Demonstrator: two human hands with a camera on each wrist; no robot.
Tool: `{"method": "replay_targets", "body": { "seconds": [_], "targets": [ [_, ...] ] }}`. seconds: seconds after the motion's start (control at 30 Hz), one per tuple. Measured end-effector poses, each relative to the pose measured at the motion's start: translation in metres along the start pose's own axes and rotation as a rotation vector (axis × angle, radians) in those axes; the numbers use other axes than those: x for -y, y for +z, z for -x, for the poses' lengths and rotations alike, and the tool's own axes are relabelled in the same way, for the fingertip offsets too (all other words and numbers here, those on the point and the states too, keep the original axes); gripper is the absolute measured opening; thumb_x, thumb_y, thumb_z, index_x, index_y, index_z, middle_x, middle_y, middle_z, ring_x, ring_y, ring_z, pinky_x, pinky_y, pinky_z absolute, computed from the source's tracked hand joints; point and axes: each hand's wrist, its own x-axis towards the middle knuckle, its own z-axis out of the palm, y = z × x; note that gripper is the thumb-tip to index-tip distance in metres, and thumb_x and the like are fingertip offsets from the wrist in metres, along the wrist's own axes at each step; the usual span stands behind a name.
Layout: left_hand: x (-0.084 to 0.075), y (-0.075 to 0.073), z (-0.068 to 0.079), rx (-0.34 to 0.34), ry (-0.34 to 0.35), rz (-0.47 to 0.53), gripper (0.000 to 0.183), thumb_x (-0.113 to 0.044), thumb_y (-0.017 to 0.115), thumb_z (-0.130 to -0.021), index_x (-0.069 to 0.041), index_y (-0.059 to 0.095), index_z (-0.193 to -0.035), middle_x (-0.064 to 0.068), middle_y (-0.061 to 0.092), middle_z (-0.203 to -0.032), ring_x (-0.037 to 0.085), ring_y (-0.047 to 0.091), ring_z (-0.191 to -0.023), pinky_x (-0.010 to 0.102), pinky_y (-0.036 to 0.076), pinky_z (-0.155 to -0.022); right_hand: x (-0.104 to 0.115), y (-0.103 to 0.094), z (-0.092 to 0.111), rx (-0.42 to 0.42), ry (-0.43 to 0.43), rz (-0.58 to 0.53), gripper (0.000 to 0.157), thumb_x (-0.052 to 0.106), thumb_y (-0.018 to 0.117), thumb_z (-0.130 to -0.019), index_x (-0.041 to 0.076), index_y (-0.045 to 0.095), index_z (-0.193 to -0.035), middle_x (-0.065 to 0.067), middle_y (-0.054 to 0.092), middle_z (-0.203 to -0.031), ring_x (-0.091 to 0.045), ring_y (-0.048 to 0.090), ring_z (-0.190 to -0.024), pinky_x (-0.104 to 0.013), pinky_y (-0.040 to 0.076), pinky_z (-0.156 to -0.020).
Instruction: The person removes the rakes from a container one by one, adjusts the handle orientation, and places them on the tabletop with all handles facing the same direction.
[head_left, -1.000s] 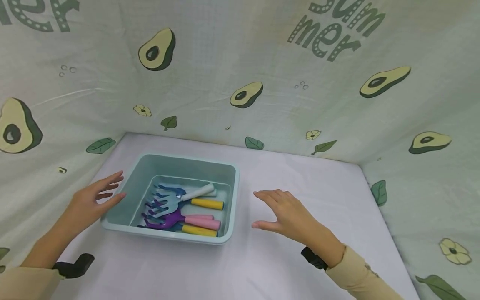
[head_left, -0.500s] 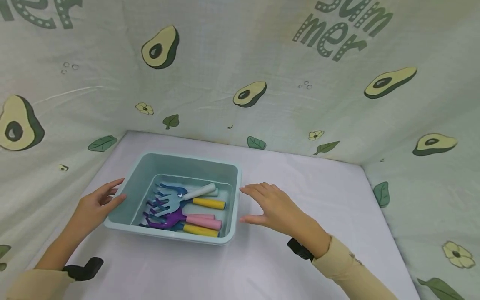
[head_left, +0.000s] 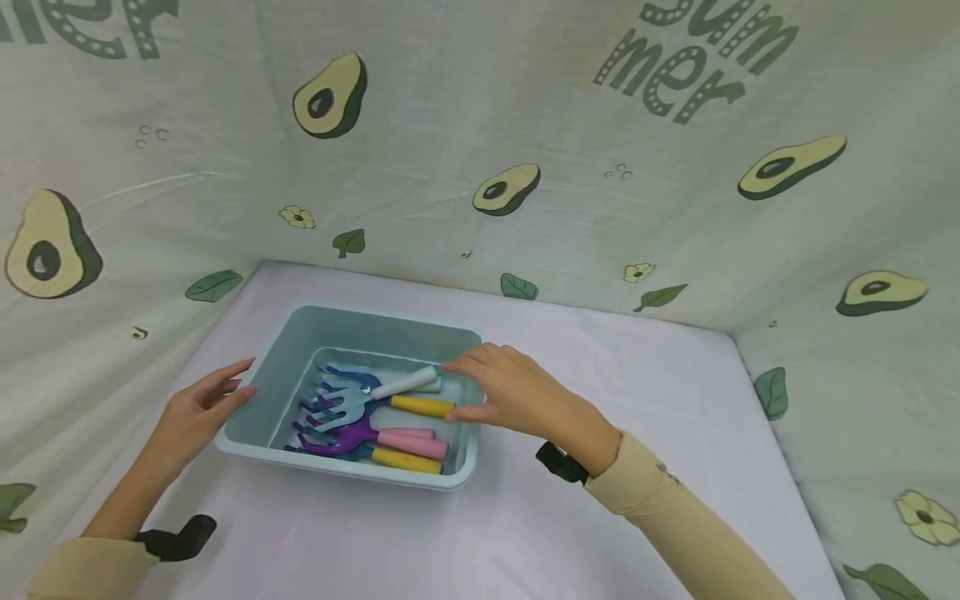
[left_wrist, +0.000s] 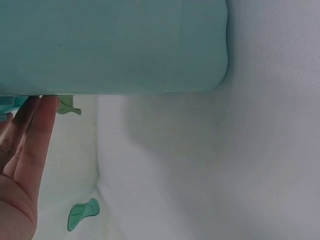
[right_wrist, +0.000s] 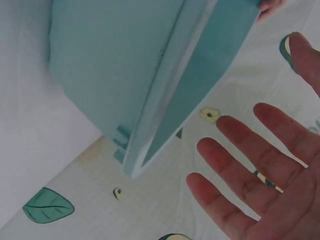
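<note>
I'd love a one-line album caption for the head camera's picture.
Right hand poised at one end, left hand at the other, of a light blue tub holding colourful fork-headed tools.

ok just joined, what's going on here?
A person has both bare hands at a light blue bin on the white table. The left hand is at the bin's left rim. The right hand hovers over the right rim, fingers spread, its fingertips near the handles of the hand rakes. The rakes lie in a loose pile inside, handles toward the right; neither hand holds one.
</note>
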Motion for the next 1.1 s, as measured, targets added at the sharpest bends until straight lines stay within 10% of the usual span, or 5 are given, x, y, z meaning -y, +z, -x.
{"method": "replay_targets", "body": {
  "seconds": [0.4, 0.63, 1.1],
  "targets": [
    [0.009, 0.001, -0.001, 0.045, -0.066, 0.061, 0.057, -0.040, 0.051, -0.094, -0.018, 0.035, -0.145, 0.026, 0.046, -0.133, -0.022, 0.040, -0.089, 0.033, 0.053, -0.082, 0.012, -0.007, -0.040, 0.154, 0.006, -0.122, 0.052, 0.037, 0.069, -0.082, 0.015, 0.056, -0.128, -0.002, 0.057, -0.130, -0.019, 0.050, -0.123, -0.036, 0.041, -0.102],
    [0.008, 0.002, 0.000, 0.041, -0.094, 0.121, 0.060, -0.042, 0.051, -0.093, -0.019, 0.032, -0.146, 0.028, 0.040, -0.137, -0.021, 0.037, -0.089, 0.061, 0.039, -0.092, 0.015, -0.002, -0.065, 0.275, 0.027, -0.210, 0.054, 0.034, 0.067, -0.085, 0.012, 0.052, -0.132, -0.003, 0.055, -0.132, -0.017, 0.050, -0.123, -0.033, 0.042, -0.101],
    [0.009, 0.003, 0.001, 0.028, -0.088, 0.106, 0.058, -0.041, 0.052, -0.093, -0.017, 0.036, -0.144, -0.006, 0.053, -0.118, -0.019, 0.043, -0.089, 0.042, 0.050, -0.089, 0.017, 0.025, -0.105, 0.369, 0.051, -0.240, 0.049, 0.028, 0.065, -0.087, 0.014, 0.051, -0.132, -0.005, 0.057, -0.129, -0.017, 0.051, -0.119, -0.030, 0.043, -0.099]
  ]
}}
